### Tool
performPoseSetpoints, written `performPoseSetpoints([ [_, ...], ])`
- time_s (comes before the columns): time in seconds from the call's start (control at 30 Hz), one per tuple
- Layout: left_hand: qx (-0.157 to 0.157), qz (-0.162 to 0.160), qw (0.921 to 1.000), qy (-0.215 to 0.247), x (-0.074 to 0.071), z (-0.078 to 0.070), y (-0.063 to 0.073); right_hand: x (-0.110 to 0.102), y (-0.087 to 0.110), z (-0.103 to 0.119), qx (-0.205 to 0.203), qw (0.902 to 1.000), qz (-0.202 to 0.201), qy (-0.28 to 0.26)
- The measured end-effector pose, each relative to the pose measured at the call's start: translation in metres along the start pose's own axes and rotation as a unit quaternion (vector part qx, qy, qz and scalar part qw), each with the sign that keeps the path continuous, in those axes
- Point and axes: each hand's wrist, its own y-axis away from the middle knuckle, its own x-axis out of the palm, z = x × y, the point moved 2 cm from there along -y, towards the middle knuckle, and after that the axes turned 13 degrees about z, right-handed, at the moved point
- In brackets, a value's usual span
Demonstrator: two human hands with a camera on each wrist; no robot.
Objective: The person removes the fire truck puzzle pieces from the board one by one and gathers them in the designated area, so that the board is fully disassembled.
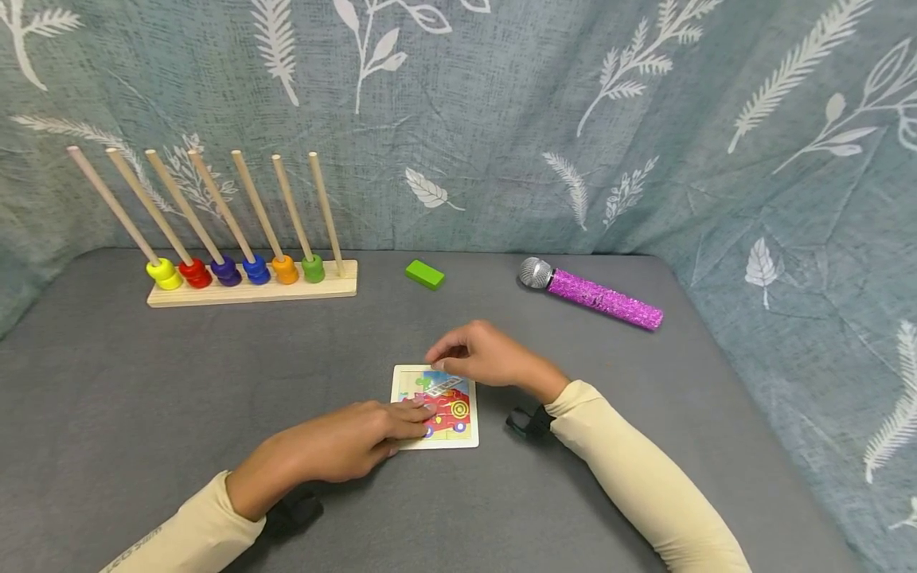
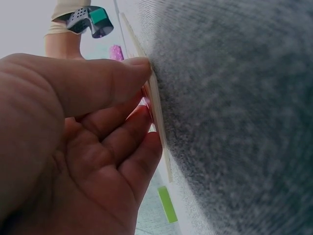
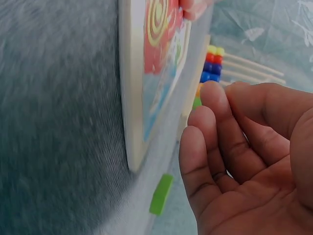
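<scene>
A small square jigsaw puzzle [image 1: 451, 414] with a pale wooden frame and a picture of a red fire truck lies flat on the table. My left hand [image 1: 351, 438] rests on its left side, fingers stretched over the picture. In the left wrist view the thumb [image 2: 105, 83] touches the frame edge. My right hand [image 1: 487, 354] hovers at the puzzle's far right edge with fingers loosely bent. The right wrist view shows nothing between its thumb and index fingertips, which lie close together. Part of the picture is hidden under the left fingers.
A wooden stacking rack [image 1: 251, 293] with tall pegs and coloured beads stands at the back left. Behind the puzzle lies a green block [image 1: 425, 274]. A toy microphone [image 1: 602, 298] with a glittery purple handle is at the back right. A patterned curtain [image 1: 494, 127] hangs behind the grey table.
</scene>
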Motion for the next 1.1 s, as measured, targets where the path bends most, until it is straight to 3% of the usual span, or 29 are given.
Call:
performPoseSetpoints([
  [0.53, 0.003, -0.002, 1.0, 0.0, 0.0, 0.0, 0.001, 0.014, -0.01, 0.003, -0.001, 0.9997, 0.023, 0.005],
  [1.1, 0.006, -0.007, 1.0, -0.002, 0.0, 0.0, 0.002, 0.016, -0.013, 0.006, 0.006, 0.9994, 0.033, -0.007],
])
